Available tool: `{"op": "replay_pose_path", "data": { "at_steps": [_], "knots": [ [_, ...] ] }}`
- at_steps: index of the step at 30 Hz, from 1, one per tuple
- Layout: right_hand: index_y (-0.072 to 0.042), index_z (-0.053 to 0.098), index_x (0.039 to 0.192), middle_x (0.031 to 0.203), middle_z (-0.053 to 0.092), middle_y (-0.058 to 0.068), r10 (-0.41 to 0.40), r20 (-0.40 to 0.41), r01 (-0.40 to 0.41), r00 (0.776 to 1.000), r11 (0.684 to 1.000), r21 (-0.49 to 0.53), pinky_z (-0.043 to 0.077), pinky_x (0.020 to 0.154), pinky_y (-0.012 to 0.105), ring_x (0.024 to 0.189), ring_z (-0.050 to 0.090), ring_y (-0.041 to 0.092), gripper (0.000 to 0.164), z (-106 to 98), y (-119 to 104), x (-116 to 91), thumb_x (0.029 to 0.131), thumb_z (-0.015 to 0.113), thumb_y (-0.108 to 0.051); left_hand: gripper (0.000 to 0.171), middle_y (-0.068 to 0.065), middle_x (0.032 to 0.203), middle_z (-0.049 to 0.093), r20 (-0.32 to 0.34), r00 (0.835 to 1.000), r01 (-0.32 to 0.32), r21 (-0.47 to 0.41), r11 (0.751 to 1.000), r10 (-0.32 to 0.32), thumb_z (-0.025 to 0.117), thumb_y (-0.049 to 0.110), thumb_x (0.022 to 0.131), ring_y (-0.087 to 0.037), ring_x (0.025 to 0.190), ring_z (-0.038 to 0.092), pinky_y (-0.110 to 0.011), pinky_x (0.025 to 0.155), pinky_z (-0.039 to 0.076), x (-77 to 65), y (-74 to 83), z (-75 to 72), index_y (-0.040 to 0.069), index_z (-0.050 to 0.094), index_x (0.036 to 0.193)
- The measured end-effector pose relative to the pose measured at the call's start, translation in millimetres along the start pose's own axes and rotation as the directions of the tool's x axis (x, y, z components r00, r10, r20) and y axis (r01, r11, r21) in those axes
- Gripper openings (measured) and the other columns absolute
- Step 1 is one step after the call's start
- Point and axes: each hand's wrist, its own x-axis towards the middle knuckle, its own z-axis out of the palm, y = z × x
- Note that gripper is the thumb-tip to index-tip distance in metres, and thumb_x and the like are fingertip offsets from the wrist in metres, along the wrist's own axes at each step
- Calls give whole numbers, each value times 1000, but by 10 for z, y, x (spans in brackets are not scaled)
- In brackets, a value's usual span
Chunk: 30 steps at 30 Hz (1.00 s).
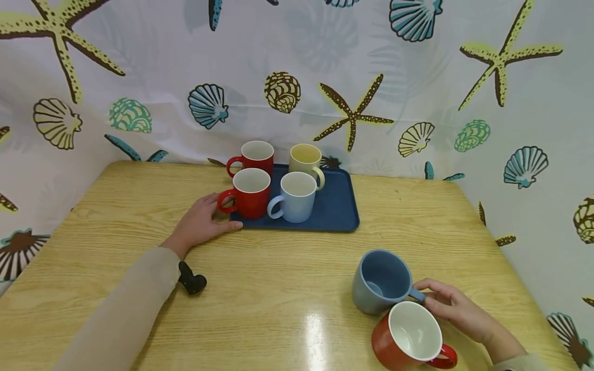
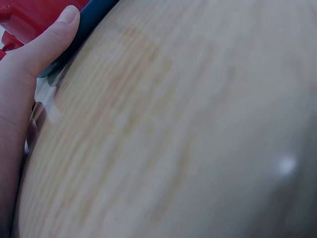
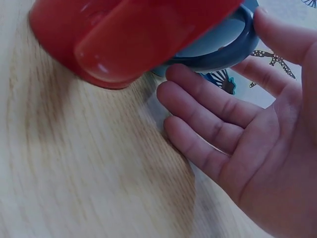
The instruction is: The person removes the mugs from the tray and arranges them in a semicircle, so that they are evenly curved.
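Observation:
My right hand [image 1: 457, 309] is at the handle of a grey-blue mug [image 1: 366, 291]. In the right wrist view, thumb and forefinger pinch that handle [image 3: 218, 62] while the other fingers [image 3: 198, 141] extend below it. Close in front stands a red mug [image 1: 390, 342] with a white inside, overlapping the blue one. My left hand [image 1: 199, 221] rests at the left front corner of a dark blue tray [image 1: 336, 206], its thumb [image 2: 57, 37] straight along the edge. Just beside it is the handle of the front red mug [image 1: 252, 201] on the tray; some fingertips are hidden behind it.
Also on the tray are a light blue mug [image 1: 299, 203], a pale yellow mug [image 1: 301, 159] and another red mug [image 1: 264, 162]. All stand upright. A patterned cloth [image 1: 301, 51] with shells and starfish hangs behind the wooden table [image 1: 260, 299].

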Motion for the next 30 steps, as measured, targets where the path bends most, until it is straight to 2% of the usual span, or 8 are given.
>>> {"op": "replay_pose_path", "data": {
  "at_steps": [8, 17, 30],
  "knots": [
    [-14, 53, 123, 113, 58, -3, -39, -35, 37, 999, 999, -39, 49, 87, 31, 100, 60, 16, 33, -29, 2, 1, 101, 30, -5, 100, -18, 145, 34, 4, 1000, -9, 9, 1000, 9, 59, 74, 69, -40, 132, 25, -62, 100, 27, -7, 7, -16, 8, 38, 142],
    [4, 47, 122, 110, 62, 9, -98, -61, 94, 993, 994, -55, 50, 83, 29, 100, 58, 16, 30, -95, -12, 52, 101, 27, -3, 99, -18, 144, 34, 3, 1000, -3, 2, 1000, 3, 59, 73, 70, -40, 131, 26, -61, 100, 27, -16, 14, -4, 8, 38, 141],
    [13, 37, 124, 108, 64, 14, -149, -40, 147, 988, 988, -40, 51, 83, 35, 97, 62, 22, 29, -220, -129, 253, 102, 27, -4, 98, -17, 144, 34, 1, 1000, 7, 3, 1000, -7, 58, 75, 68, -39, 132, 24, -61, 100, 27, -3, -2, 0, 8, 42, 139]
  ]
}}
